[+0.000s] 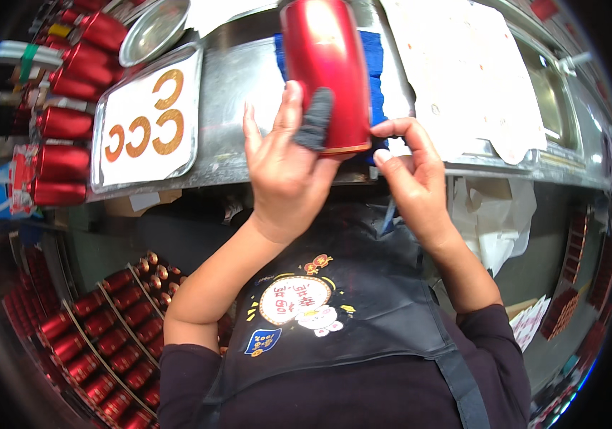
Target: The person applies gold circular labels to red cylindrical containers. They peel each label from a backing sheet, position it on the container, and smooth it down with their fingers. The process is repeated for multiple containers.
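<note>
A large glossy red metallic vessel (331, 71), shaped like a vase or canister, is tilted with its gold-edged rim toward me. My left hand (284, 171) is closed on its lower left side; one finger wears a dark grey finger cover (315, 120). Beside the rim's right corner is my right hand (417, 175). Its index fingertip is at the vessel's edge, with the thumb bent a little apart below; nothing shows between them. Under the vessel lies a blue cloth (372, 53) on the metal worktable (238, 93). The vessel's underside is hidden.
Left of the cloth, a tray (96, 161) holds several gold C-shaped pieces (168, 132) on a white sheet. A metal bowl (154, 32) sits behind it. White sheeting (463, 79) covers the right. Red vessels (63, 163) line the far left; more fill racks (116, 329) at lower left.
</note>
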Available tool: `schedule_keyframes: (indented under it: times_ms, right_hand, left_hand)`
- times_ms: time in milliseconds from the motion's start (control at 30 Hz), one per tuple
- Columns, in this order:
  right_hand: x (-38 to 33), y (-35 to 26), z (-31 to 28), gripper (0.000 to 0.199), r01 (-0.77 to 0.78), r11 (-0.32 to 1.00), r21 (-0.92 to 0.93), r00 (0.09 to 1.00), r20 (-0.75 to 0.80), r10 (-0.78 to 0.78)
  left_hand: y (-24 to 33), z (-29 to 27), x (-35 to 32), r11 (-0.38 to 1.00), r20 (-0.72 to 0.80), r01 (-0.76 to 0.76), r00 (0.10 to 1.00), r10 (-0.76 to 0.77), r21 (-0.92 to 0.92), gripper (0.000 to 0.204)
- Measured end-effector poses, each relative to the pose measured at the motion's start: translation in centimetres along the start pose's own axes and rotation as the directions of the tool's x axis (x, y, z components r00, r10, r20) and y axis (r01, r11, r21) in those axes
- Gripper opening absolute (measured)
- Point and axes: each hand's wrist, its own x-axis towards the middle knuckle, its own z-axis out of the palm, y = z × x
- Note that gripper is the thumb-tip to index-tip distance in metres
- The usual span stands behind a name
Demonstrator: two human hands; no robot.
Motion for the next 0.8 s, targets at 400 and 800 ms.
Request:
schedule_keyframes:
  times_ms: [400, 800]
  right_hand:
    - [0.8, 0.0, 3.1, 0.040, 0.358, 0.829, -0.430, 0.896, -0.093, -0.435]
    - [0.9, 1.1, 2.8, 0.031, 0.296, 0.942, -0.155, 0.935, -0.154, -0.319]
  left_hand:
    - [-0.8, -1.1, -4.5, 0.973, 0.042, 0.111, 0.994, -0.105, -0.200, 0.049]
    - [-1.1, -1.0, -4.7, 0.996, 0.065, -0.011, 0.998, 0.017, -0.091, 0.043]
